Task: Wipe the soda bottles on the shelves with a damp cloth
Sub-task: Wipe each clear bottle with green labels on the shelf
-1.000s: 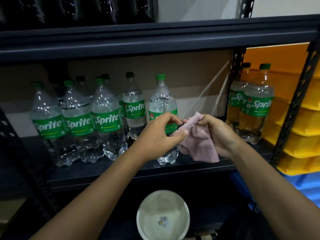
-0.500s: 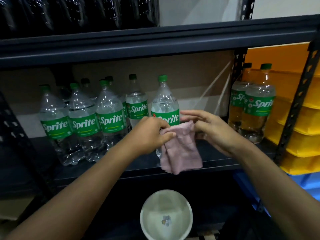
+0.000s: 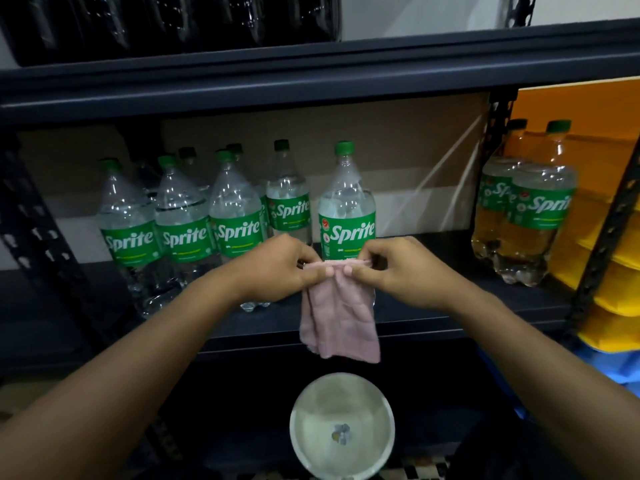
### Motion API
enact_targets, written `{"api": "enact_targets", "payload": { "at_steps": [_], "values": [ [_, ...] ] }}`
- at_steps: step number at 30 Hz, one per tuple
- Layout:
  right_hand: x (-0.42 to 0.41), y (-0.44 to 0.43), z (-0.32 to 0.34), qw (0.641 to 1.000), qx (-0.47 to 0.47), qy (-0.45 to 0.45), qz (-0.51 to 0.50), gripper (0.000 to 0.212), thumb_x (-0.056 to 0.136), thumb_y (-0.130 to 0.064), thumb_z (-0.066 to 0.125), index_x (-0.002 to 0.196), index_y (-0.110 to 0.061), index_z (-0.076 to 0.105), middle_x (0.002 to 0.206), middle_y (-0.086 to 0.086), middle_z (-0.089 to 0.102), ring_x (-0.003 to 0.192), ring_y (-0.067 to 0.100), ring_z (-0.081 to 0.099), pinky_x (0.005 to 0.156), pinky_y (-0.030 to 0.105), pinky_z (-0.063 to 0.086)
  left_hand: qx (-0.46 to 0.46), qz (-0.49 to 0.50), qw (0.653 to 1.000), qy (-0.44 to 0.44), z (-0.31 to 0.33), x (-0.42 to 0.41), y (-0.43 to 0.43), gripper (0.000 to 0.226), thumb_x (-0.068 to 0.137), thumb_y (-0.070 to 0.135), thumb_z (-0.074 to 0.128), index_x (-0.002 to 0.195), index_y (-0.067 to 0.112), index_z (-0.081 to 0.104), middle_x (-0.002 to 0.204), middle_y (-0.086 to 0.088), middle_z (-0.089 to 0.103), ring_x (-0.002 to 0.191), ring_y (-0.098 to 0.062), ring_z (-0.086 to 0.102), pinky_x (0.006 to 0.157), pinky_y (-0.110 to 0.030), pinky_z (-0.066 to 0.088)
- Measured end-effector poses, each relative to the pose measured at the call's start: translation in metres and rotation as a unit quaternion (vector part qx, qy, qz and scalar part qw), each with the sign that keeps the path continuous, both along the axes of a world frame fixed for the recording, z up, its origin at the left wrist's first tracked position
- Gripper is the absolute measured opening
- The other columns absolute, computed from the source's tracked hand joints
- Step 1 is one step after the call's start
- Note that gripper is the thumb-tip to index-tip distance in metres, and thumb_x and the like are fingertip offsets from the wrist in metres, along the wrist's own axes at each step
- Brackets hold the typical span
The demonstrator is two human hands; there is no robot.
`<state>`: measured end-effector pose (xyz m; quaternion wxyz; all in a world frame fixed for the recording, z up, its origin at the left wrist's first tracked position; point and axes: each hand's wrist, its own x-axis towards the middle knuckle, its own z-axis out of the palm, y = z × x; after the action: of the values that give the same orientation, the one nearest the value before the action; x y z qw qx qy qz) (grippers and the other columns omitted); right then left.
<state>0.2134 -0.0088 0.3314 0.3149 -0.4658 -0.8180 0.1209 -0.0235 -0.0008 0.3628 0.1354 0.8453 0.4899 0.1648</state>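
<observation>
Left hand [image 3: 277, 268] and right hand [image 3: 398, 268] pinch the top edge of a small pink cloth [image 3: 341, 320]; unbunched now, it hangs flat, likely ready for the clear green-labelled soda bottle [image 3: 346, 216] behind.

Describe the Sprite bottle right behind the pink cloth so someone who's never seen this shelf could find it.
On the dark middle shelf, look between the cluster of bottles on the left and the pair on the right. One bottle stands by itself there, directly behind the pink cloth. Unlike the others, it belongs to neither group.
</observation>
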Motion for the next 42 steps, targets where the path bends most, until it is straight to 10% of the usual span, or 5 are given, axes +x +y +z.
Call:
{"api": "enact_targets", "payload": {
  "at_steps": [17,29,32,39,42],
  "values": [
    [0.009,-0.006,0.01,0.966,-0.111,0.227,0.056,0.039,0.084,-0.016,0.084,0.112,-0.022,0.056,0.095,0.013,0.067,0.08,0.025,0.064,0.079,0.044,0.056,-0.025,-0.024,0.99,-0.136,0.004,0.013,-0.008,0.022,0.096,0.037,0.075,0.114,0.026,0.069,0.101,0.003,0.075,0.095,-0.017,0.073,0.091,-0.04,0.06],
    [0.015,-0.002,0.01,0.717,-0.396,0.52,0.244,0.082,0.071,-0.019,0.084,0.144,-0.002,0.051,0.134,0.018,0.063,0.131,0.041,0.056,0.112,0.054,0.043,-0.118,-0.045,0.917,-0.379,0.044,0.051,0.019,0.015,0.095,0.025,0.07,0.095,0.013,0.079,0.086,0.001,0.078,0.08,-0.011,0.068,0.075,-0.024,0.055],
    [0.003,-0.001,0.009,0.672,-0.403,0.58,0.224,0.069,0.072,-0.01,0.058,0.141,-0.006,0.054,0.121,0.016,0.067,0.109,0.035,0.066,0.1,0.047,0.051,-0.081,-0.011,0.898,-0.433,0.031,0.054,0.026,0.009,0.099,0.021,0.07,0.096,0.017,0.078,0.081,0.01,0.077,0.072,-0.002,0.067,0.065,-0.016,0.052],
    [0.005,0.014,0.014,0.759,-0.148,0.634,-0.021,0.02,0.091,-0.02,0.051,0.105,-0.015,0.065,0.094,0.009,0.074,0.094,0.033,0.069,0.088,0.051,0.054,0.013,0.171,0.798,-0.577,-0.014,0.036,0.057,0.029,0.111,0.036,0.049,0.105,0.018,0.07,0.102,0.002,0.076,0.088,-0.012,0.066,0.071,-0.026,0.048],
    [-0.007,0.032,-0.003,0.86,-0.01,0.49,-0.144,0.052,0.08,-0.042,0.053,0.126,-0.017,0.049,0.12,0.005,0.056,0.111,0.027,0.061,0.08,0.034,0.049,-0.067,0.188,0.789,-0.581,-0.041,0.043,0.074,0.037,0.111,0.044,0.045,0.114,0.018,0.071,0.112,-0.002,0.077,0.109,-0.022,0.071,0.09,-0.04,0.055]
  ]
}}
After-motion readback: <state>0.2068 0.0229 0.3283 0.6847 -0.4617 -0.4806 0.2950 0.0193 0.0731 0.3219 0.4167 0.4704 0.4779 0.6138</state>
